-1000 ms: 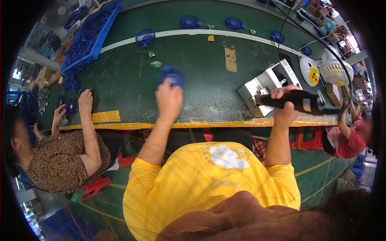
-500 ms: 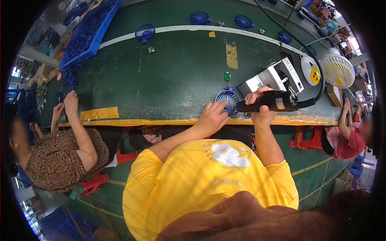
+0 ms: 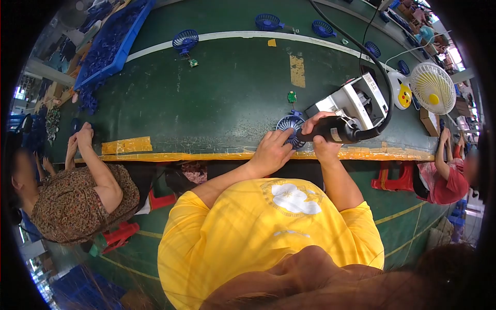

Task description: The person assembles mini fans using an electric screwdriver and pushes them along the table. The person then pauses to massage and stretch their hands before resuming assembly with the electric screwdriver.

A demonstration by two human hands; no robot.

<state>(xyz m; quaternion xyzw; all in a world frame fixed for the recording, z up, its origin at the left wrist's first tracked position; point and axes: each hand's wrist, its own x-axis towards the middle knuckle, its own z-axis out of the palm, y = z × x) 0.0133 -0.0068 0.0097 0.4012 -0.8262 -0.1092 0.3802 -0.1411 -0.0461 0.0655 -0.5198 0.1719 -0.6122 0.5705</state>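
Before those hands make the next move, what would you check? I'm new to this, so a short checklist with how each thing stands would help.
1. Blue fan frame steadied by the left hand: ok, its fingers are at the near side.
2. Black tool gripped in the right hand: ok.
3. Tool's front end at the frame: ok, but whether it touches is cannot tell.
4. Left fingers well away from that end: not ok, I'd say; they look very close.
5. Green board out from under the tool: ok, it lies beyond the frame.
6. Black cord off the frame: ok, it loops away to the right.
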